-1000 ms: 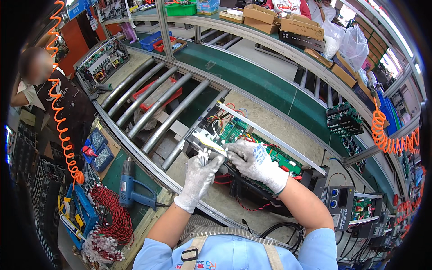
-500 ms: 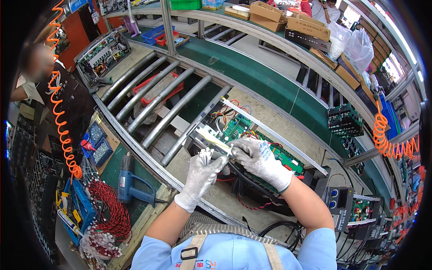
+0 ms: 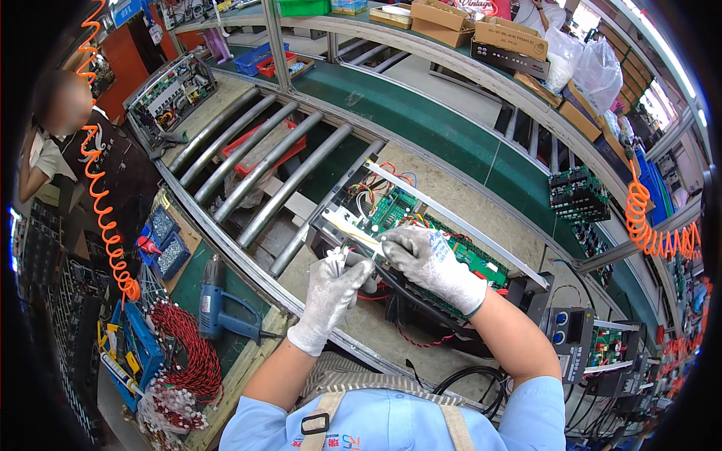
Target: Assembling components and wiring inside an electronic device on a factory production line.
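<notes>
My left hand, in a white work glove, is closed around a bunch of thin white strips that look like cable ties. Gloved as well, my right hand pinches at the near edge of an open electronic unit; what its fingertips hold is too small to make out. A yellow-and-white wire runs toward those fingertips. Inside the unit lies a green circuit board with coloured wires. A thick black cable passes below my right hand.
Metal rollers lie left of the unit. On the left bench are a blue heat gun, red-and-black wires and blue screw bins. An orange coiled hose hangs before a co-worker. Another unit stands right.
My left hand has drawn slightly left and down, away from my right hand, with the white strips still in it. My right hand has shifted slightly left. The co-worker at left has moved a little.
</notes>
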Motion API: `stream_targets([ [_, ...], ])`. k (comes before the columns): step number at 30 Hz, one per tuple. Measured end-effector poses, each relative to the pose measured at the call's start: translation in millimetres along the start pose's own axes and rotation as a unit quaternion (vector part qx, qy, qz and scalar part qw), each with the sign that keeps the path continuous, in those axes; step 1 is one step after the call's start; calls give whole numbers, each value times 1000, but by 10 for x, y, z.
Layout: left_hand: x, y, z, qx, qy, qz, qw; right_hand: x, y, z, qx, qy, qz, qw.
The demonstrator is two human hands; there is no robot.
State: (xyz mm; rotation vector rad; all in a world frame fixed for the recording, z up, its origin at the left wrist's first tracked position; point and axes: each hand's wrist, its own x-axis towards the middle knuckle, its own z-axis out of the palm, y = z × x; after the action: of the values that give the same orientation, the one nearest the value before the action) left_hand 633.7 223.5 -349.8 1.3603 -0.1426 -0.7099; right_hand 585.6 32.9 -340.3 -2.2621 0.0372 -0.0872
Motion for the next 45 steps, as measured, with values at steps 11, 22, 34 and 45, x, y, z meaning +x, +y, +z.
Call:
stream_targets([
  [11,38,22,69,7,-16,-18,1000,-29,-5,7,17,12,12,1000],
  [22,196,22,126,2,3,6,1000,-15,-8,-9,-88,8,-92,992],
  [34,425,-130,113,362,87,398,839,-26,-18,-40,-204,43,-188,960],
  [45,200,-538,-332,160,-117,273,941,-148,-5,5,-155,104,-158,970],
])
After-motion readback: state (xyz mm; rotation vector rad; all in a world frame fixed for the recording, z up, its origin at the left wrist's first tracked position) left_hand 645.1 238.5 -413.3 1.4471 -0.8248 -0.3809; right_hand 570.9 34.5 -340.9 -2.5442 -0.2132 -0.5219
